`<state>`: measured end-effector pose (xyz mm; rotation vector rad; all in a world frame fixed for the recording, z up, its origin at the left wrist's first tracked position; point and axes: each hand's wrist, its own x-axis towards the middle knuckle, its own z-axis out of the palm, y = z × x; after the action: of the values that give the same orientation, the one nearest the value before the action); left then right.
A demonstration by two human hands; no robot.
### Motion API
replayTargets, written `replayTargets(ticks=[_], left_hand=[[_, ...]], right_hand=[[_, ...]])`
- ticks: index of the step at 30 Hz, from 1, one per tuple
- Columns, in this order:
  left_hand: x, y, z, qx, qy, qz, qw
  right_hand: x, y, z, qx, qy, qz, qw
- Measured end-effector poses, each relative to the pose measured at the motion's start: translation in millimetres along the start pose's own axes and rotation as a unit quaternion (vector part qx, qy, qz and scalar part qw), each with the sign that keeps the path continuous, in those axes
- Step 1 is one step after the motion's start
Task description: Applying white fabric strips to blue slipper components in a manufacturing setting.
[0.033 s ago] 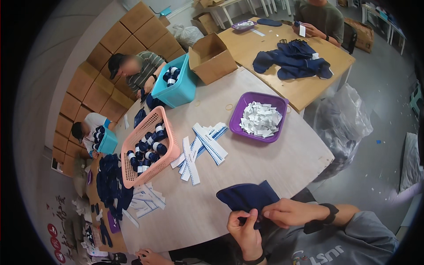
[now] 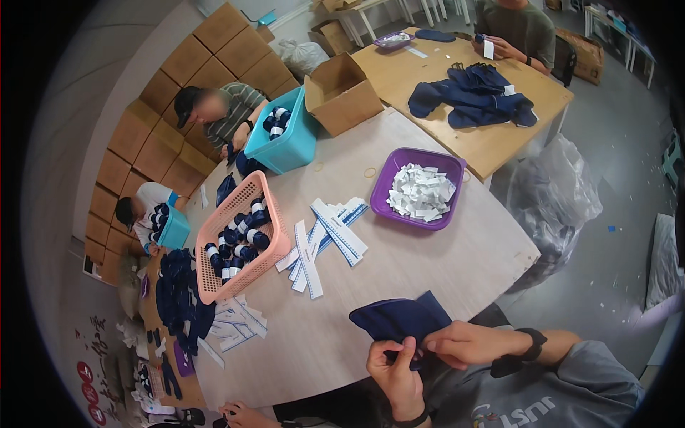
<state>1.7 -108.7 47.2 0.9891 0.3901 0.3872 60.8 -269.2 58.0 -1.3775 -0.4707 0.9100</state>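
A dark navy sock (image 2: 396,319), flat and folded, is between my hands just over the near edge of the pale table (image 2: 328,332). My left hand (image 2: 398,374) pinches its lower end between thumb and fingers. From the right, my right hand (image 2: 460,344) closes on the same cloth, with its fingertips close to the left thumb. Ahead of my hands lie printed paper strips (image 2: 335,232). Farther off, a purple basket (image 2: 382,207) holds a heap of small white slips (image 2: 421,191). What lies under my fingers is hidden.
A pink basket (image 2: 284,246) and a turquoise bin (image 2: 296,151) hold banded navy rolls. An open carton (image 2: 346,100) stands behind. Loose navy socks (image 2: 474,100) lie on the wooden table. A clear bag (image 2: 549,200) stands on the right. Other people work around the tables; another person's hand (image 2: 246,415) is lower left.
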Motion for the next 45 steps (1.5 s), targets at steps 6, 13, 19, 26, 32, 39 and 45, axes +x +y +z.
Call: replayTargets(ticks=[6, 13, 19, 26, 32, 39, 45], left_hand=[[5, -11, -6, 0.088, 0.044, 0.08, 0.992], [3, -7, -4, 0.045, 0.04, 0.062, 0.996], [2, 2, 2, 0.045, 0.084, 0.009, 0.995], [9, -6, -19, 0.119, 0.07, 0.115, 0.984], [23, -6, -31, 0.186, 0.082, 0.11, 0.973], [-11, -11, -19, 0.192, -0.023, 0.085, 0.977], [-20, -12, -18, 0.295, -0.094, 0.198, 0.93]], right_hand=[[5, 0, 11, 0.009, -0.007, 0.032, 0.999], [16, 2, 16, -0.032, 0.028, -0.004, 0.999], [21, 8, 14, -0.023, -0.007, 0.01, 1.0], [8, 2, 9, -0.044, -0.131, 0.044, 0.989], [-47, -38, 4, -0.165, -0.237, -0.186, 0.939], [3, -80, -12, 0.034, 0.034, 0.004, 0.999], [28, -45, -24, -0.008, 0.016, 0.02, 1.0]])
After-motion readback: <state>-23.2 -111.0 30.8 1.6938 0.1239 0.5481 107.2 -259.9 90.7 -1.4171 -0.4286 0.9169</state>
